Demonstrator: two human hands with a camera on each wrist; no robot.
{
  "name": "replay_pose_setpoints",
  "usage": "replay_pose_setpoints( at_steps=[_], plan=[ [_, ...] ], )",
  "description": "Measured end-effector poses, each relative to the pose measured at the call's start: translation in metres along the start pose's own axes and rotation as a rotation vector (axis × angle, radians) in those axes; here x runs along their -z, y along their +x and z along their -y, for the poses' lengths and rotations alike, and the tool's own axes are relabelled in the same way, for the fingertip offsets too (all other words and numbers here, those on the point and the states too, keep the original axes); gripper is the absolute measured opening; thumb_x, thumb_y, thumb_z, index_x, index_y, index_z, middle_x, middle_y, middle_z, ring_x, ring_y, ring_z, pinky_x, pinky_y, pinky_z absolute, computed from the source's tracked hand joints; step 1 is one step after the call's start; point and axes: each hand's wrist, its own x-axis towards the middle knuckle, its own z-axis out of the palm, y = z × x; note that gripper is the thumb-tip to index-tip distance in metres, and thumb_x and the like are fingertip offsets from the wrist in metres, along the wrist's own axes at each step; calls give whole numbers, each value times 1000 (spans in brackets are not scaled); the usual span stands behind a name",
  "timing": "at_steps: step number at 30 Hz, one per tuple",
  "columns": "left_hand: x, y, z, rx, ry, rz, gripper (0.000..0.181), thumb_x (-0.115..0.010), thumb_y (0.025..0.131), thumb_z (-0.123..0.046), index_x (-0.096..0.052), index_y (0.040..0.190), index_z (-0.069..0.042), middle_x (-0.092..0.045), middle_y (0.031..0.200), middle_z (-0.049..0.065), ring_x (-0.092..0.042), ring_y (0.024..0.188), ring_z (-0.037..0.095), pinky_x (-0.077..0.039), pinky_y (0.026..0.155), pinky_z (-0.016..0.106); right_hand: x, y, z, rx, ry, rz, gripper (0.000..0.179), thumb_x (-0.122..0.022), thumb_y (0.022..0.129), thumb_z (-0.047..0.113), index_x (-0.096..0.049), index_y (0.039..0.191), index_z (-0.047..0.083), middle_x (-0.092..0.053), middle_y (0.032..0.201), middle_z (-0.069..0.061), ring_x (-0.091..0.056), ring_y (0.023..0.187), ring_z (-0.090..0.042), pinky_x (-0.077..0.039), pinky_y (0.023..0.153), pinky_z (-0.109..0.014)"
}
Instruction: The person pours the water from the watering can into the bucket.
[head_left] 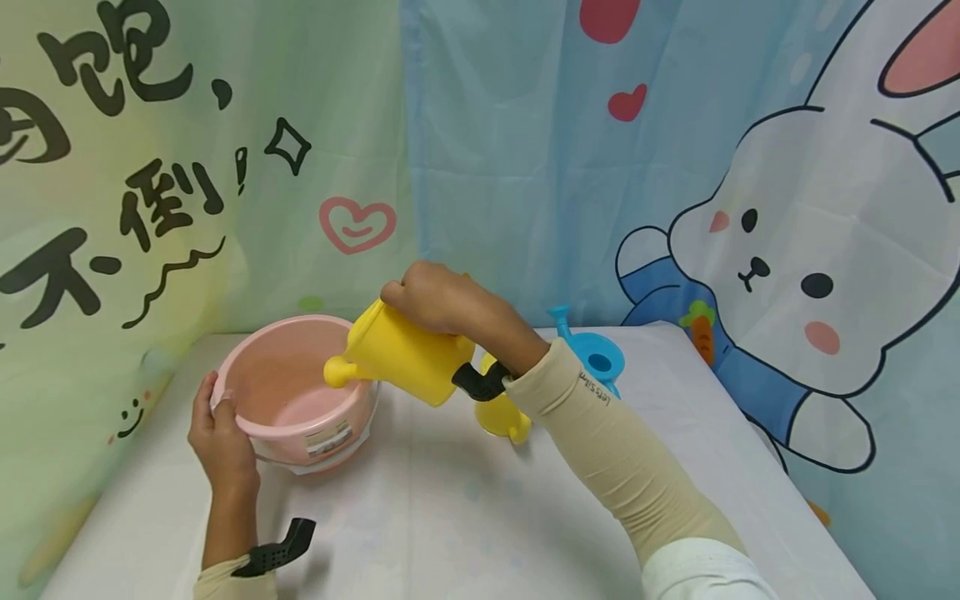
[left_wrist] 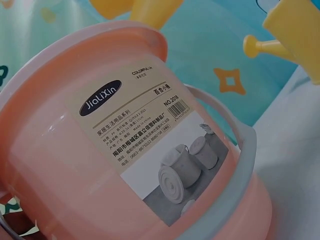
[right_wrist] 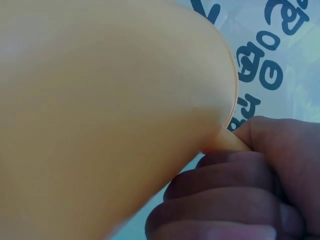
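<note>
A pink bucket (head_left: 273,440) with a pale handle and a paper label (left_wrist: 145,135) stands at the left of the table. My left hand (head_left: 225,437) grips its left side, thumb at the rim. In the head view, my right hand (head_left: 450,302) holds a yellow watering can (head_left: 408,354) by its handle. The can is tilted, its round spout tip (head_left: 340,372) over the bucket's right rim. The right wrist view shows curled fingers (right_wrist: 220,200) and thumb around the handle beside the can's body (right_wrist: 115,95). No water shows at the spout.
Behind the right forearm, a second yellow watering can (head_left: 498,417) is partly hidden. A blue watering can (head_left: 600,354) stands farther back on the right. The white-covered table (head_left: 450,517) meets a printed curtain (head_left: 495,183) at the back.
</note>
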Motion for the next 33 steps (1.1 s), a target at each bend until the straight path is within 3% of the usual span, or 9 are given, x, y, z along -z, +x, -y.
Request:
replay_pose_setpoints(
  at_steps=[8, 16, 21, 26, 33],
  plan=[
    [1, -1, 0, -1, 18, -2, 46, -40, 102, -21, -44, 147, -13, -35, 154, 4, -34, 138, 16, -30, 112, 30, -2, 0, -5, 11, 22, -12, 41, -35, 101, 35, -60, 85, 7, -55, 77, -7, -54, 65, -21, -41, 67, -32],
    [0, 0, 0, 2, 1, -1, 46, -40, 101, -19, -44, 146, -11, -36, 154, 6, -35, 137, 15, -30, 112, 28, -6, -1, -15, 60, 43, -37, 40, -33, 101, 32, -51, 74, 8, -46, 69, -5, -49, 62, -21, -38, 70, -32],
    [-1, 0, -1, 7, 2, -5, 46, -41, 101, -19, -44, 146, -11, -36, 154, 6, -34, 138, 16, -30, 112, 27, -10, -4, -26, 88, 108, -51, 41, -32, 102, 30, -48, 70, 9, -43, 65, -5, -46, 57, -20, -37, 65, -30],
    [-2, 1, -2, 11, -6, -3, 46, -41, 101, -19, -44, 146, -11, -36, 154, 6, -35, 137, 17, -31, 111, 28, -17, -7, -38, 96, 204, -75, 43, -34, 101, 28, -54, 70, 6, -51, 63, -6, -52, 54, -20, -45, 56, -28],
    [-1, 0, 0, 9, 3, -8, 46, -40, 102, -19, -44, 147, -11, -36, 153, 5, -36, 137, 16, -31, 111, 27, -30, -12, -57, 184, 317, -116, 47, -34, 101, 29, -54, 67, 5, -54, 62, -9, -56, 53, -24, -48, 48, -28]
  ],
)
